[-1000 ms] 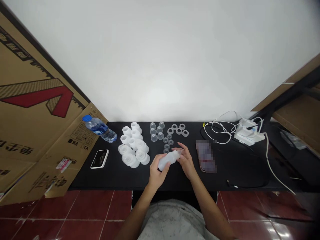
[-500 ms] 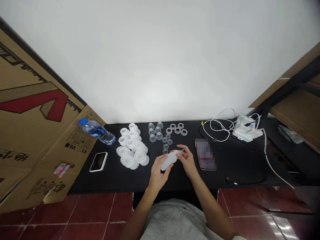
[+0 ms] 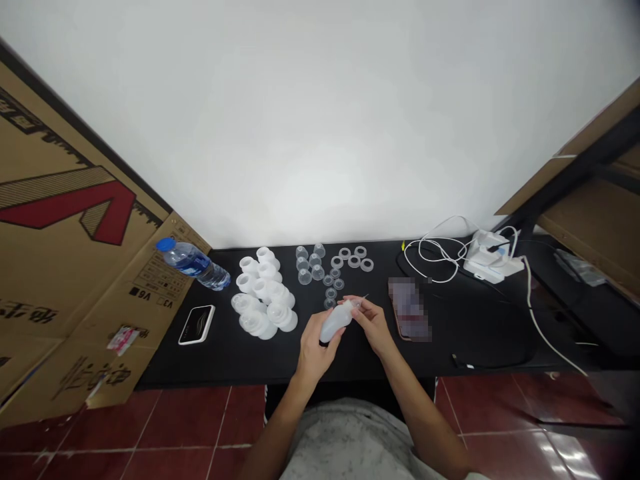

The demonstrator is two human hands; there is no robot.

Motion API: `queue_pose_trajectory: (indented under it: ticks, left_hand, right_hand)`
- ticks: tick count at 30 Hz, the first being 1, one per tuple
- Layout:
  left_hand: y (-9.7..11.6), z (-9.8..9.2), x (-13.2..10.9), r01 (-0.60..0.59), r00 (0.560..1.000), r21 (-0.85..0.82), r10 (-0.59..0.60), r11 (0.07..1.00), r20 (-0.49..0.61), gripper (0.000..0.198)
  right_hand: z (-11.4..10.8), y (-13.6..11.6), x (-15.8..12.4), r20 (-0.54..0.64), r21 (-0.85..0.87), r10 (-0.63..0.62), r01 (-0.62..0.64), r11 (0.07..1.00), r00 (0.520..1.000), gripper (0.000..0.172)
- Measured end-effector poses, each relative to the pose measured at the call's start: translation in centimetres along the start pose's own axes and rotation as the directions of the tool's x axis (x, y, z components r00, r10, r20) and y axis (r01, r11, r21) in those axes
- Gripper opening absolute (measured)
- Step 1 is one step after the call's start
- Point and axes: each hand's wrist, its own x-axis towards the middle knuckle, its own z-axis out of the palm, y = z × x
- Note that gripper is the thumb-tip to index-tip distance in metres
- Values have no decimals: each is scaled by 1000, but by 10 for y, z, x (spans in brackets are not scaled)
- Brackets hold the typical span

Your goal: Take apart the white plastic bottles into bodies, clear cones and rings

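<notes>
Bottle (image 3: 336, 321) of translucent white plastic sat gripped in the closed left hand (image 3: 315, 350) over the black table (image 3: 225, 363), its narrow tip pinched between the fingers of the right hand (image 3: 373, 325), with clear plastic cups (image 3: 309, 267) at twelve o'clock and white silicone parts (image 3: 260, 300) at ten.

On the table (image 3: 170, 360), a water bottle (image 3: 193, 265) lies left of plastic cups (image 3: 305, 276), a power strip (image 3: 487, 261) right of them.
</notes>
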Motion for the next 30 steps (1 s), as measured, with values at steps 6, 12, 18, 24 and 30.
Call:
queue_pose_trajectory:
  ticks: [6, 12, 18, 24, 30]
  left_hand:
    - [-5, 4, -2, -21, 993, 37, 25, 999, -116, 35]
    - [-5, 4, 0, 20, 1000, 2, -20, 1000, -23, 40]
    - [-3, 3, -1, -32, 999, 18, 32, 999, -5, 40]
    - [0, 1, -1, -28, 998, 24, 27, 999, 51, 41]
    - [-1, 0, -1, 66, 997, -25, -65, 998, 48, 34]
  right_hand:
    - [1, 4, 0, 10, 69, -11, 10, 998, 1000, 45]
    - [1, 9, 3, -98, 120, -21, 33, 992, 995, 29]
    - [3, 0, 2, -86, 199, 8, 10, 980, 996, 31]
    - [5, -4, 0, -81, 180, 44, -29, 983, 996, 33]
    - [1, 4, 1, -13, 173, 27, -24, 985, 1000, 41]
